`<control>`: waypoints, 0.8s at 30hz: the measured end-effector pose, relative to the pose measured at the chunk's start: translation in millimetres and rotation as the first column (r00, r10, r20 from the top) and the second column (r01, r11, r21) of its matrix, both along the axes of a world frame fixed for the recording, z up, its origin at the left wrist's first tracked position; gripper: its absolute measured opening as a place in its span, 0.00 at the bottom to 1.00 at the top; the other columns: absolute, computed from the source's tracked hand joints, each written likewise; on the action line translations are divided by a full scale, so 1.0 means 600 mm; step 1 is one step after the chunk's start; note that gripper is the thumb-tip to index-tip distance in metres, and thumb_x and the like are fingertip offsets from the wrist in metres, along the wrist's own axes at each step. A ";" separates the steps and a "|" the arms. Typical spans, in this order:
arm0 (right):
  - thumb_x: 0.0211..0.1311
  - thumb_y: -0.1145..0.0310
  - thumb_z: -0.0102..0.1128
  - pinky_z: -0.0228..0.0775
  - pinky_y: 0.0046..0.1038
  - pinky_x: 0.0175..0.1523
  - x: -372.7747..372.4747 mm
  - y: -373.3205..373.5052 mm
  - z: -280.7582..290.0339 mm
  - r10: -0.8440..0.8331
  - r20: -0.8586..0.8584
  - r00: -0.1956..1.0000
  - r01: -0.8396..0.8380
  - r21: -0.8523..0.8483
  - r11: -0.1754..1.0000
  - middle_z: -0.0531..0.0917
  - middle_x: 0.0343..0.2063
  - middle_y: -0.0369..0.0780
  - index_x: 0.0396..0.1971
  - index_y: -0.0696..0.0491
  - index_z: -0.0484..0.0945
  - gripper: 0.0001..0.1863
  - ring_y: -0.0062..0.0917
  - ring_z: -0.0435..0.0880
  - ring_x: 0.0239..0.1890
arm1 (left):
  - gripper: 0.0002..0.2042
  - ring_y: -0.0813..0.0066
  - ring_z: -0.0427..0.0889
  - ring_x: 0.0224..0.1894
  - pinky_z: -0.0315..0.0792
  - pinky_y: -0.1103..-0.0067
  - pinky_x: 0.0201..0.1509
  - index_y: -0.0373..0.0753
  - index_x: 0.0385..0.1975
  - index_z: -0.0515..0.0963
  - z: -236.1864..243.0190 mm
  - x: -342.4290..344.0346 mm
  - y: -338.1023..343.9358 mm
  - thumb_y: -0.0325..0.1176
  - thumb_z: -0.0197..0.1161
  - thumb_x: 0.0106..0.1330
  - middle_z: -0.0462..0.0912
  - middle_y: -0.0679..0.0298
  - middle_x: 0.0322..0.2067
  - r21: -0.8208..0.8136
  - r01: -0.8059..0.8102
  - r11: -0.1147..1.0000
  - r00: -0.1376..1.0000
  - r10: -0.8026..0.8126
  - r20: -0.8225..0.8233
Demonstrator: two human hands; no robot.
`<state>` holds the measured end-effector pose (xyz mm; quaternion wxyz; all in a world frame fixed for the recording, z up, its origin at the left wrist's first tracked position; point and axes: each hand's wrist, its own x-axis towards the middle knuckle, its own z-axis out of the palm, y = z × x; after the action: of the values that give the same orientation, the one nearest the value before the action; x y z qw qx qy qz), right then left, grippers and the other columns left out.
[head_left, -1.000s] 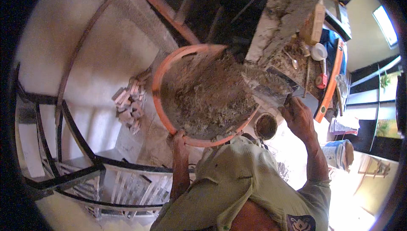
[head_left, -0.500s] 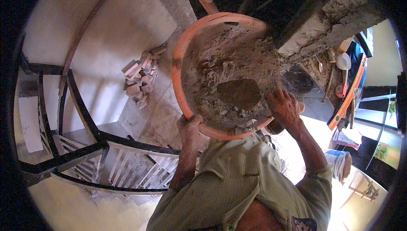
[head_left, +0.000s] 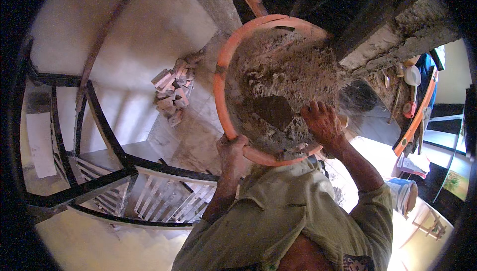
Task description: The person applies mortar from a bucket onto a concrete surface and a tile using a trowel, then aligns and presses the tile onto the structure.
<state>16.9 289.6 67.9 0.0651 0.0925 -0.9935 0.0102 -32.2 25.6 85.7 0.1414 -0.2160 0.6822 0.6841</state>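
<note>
A round orange basin with wet grey-brown mortar in it is in front of me. My left hand is closed on its near-left rim. Inside the basin, my right hand is closed around a trowel. The trowel's dark blade lies on the mortar, pointing left. Its handle is mostly hidden by my fist, and a pale end shows on the far side of the hand.
A pile of broken bricks lies on the floor by the left wall. A rough concrete beam juts in at upper right. Black railings run at lower left. An orange level, a white dipper and a white bucket are at right.
My right hand has moved left over the mortar with the trowel, and the blade has shifted a little left within the basin. My left hand keeps its hold on the rim. The whole view has shifted slightly.
</note>
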 end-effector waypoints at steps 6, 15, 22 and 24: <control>0.49 0.70 0.55 0.70 0.39 0.38 -0.002 -0.016 -0.043 0.038 -0.097 0.995 -0.045 -0.065 0.997 0.71 0.33 0.42 0.37 0.50 0.72 0.13 0.36 0.76 0.38 | 0.05 0.80 0.69 0.22 0.63 0.80 0.25 0.39 0.23 0.71 -0.004 -0.006 -0.012 0.26 0.60 0.47 0.70 0.71 0.21 -0.248 0.106 0.963 0.994 -0.097 0.050; 0.49 0.63 0.62 0.70 0.42 0.37 -0.017 -0.019 -0.005 -0.034 0.104 0.994 0.082 -0.498 0.863 0.74 0.30 0.44 0.34 0.53 0.73 0.14 0.41 0.77 0.36 | 0.07 0.79 0.69 0.22 0.64 0.79 0.24 0.36 0.22 0.72 -0.042 -0.006 -0.043 0.29 0.63 0.46 0.72 0.69 0.20 -0.169 0.098 0.981 0.995 -0.094 0.036; 0.54 0.64 0.58 0.76 0.40 0.35 0.036 0.061 -0.102 0.023 -0.114 0.993 -0.074 -0.461 0.884 0.77 0.42 0.46 0.53 0.50 0.69 0.24 0.43 0.81 0.34 | 0.12 0.75 0.71 0.26 0.67 0.77 0.30 0.38 0.35 0.71 -0.240 0.034 -0.109 0.26 0.62 0.50 0.70 0.68 0.26 -0.137 -0.003 0.991 0.940 -0.044 -0.338; 0.57 0.62 0.56 0.76 0.40 0.35 0.051 0.071 0.022 -0.070 -0.042 0.997 0.040 -0.500 0.865 0.77 0.41 0.46 0.50 0.52 0.69 0.21 0.43 0.81 0.34 | 0.13 0.69 0.73 0.36 0.70 0.72 0.41 0.35 0.39 0.71 -0.176 0.017 -0.062 0.25 0.59 0.52 0.72 0.63 0.32 0.097 -0.144 0.985 0.989 0.140 0.050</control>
<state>47.7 331.9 81.2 0.1163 0.0444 -0.9572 0.2614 -22.2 -11.3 -20.2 0.1177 -0.2714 0.6266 0.7210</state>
